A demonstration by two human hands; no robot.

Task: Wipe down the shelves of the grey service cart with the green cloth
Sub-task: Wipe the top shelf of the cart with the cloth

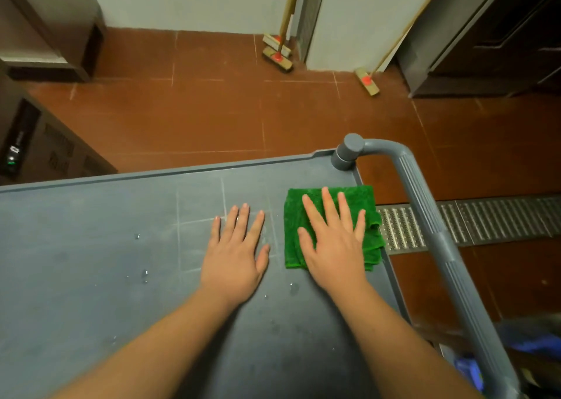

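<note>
Hands flat: right hand (332, 243) pressing green cloth (331, 225) on cart's top shelf (91, 231) beside handle (425, 204), left hand (235, 253) bracing, fingers straight. Mid-wipe; next, sweep away from handle, probably.

Green cloth (331, 198) on a grey cart shelf (91, 246) scored with pale lines; grey ribbed handle (425, 204); red-brown tiled floor (212, 116); perforated metal grate (485, 219); orange-socketed brooms (277, 57).

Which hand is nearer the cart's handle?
Right. The right hand lies flat on the green cloth beside the handle; the left hand rests farther left on the shelf.
</note>
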